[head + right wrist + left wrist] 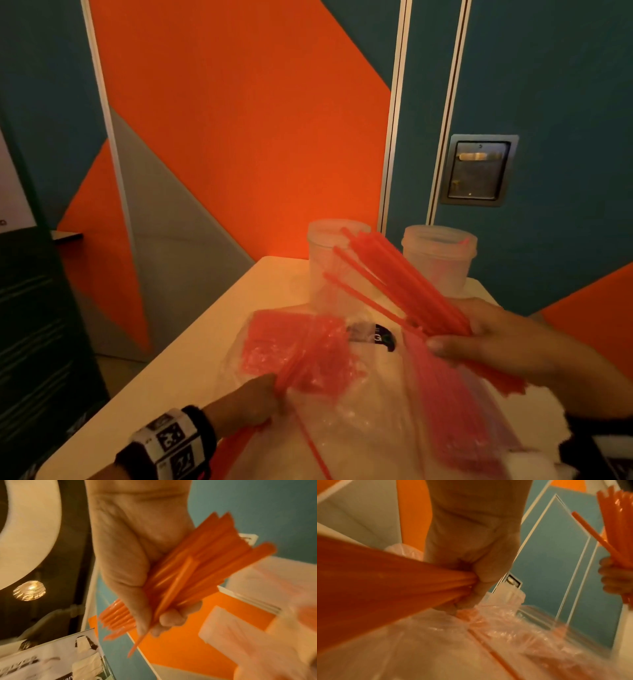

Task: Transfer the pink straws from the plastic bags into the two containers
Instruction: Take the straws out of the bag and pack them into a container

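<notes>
Blur hides the right hand (pixel 507 342) grip on straws (pixel 404 277).

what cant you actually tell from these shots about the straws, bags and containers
- Straw count in the right hand's bundle: overlapping straws and motion blur, head and right wrist views.
- Inside of the left container: the bundle crosses in front of it, head view.
- Contents of the right container: cloudy wall, only a faint pink tint, head view.
- Left hand's fingers: hidden behind its straws in the left wrist view.
- Number of plastic bags: clear layers overlap, cut off by the bottom edge, head view.
</notes>
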A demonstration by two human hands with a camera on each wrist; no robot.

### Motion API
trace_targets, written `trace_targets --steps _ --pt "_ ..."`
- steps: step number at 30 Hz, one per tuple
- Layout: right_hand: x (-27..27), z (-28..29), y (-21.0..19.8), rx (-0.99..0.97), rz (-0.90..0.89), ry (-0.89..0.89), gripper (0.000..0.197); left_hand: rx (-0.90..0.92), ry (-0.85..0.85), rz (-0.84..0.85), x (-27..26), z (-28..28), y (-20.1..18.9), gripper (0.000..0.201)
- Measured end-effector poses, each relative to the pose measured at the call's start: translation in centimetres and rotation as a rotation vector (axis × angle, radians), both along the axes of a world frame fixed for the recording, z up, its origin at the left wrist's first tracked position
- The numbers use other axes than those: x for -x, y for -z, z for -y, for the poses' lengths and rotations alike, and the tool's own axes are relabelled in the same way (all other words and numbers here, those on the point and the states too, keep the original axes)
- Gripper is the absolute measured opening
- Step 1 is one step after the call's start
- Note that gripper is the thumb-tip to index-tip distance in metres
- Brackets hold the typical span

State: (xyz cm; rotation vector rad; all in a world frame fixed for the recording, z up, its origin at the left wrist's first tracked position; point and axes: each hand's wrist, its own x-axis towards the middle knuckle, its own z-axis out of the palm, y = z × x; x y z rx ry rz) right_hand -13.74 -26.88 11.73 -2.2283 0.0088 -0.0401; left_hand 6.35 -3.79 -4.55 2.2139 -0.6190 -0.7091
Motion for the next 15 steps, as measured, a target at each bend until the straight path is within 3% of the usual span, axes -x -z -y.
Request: trace_targets --steps 2,5,9,13,15 --pt "-1.1 -0.9 2.3 -0.226 0.010 0.060 0.034 -0.163 0.014 0.188 -0.9 -0.3 0.4 0.016" --pt "-3.2 -2.7 6.0 -0.411 -0.016 0.094 0.020 -0.373 0.081 0.478 -2.9 -1.4 0.4 0.030" --pt "-5.7 -4.0 8.9 -0.518 -0.044 0.230 0.015 -0.552 0.069 0.607 -5.5 -2.3 0.6 0.040" --pt "-7.2 -5.0 9.9 -0.604 -0.003 0.290 0.015 -0.552 0.036 0.709 -7.0 -1.9 -0.3 0.039" --pt "-7.5 -5.3 10.2 -0.646 0.052 0.319 0.016 -0.412 -0.061 0.785 -6.9 -1.6 -2.7 0.028"
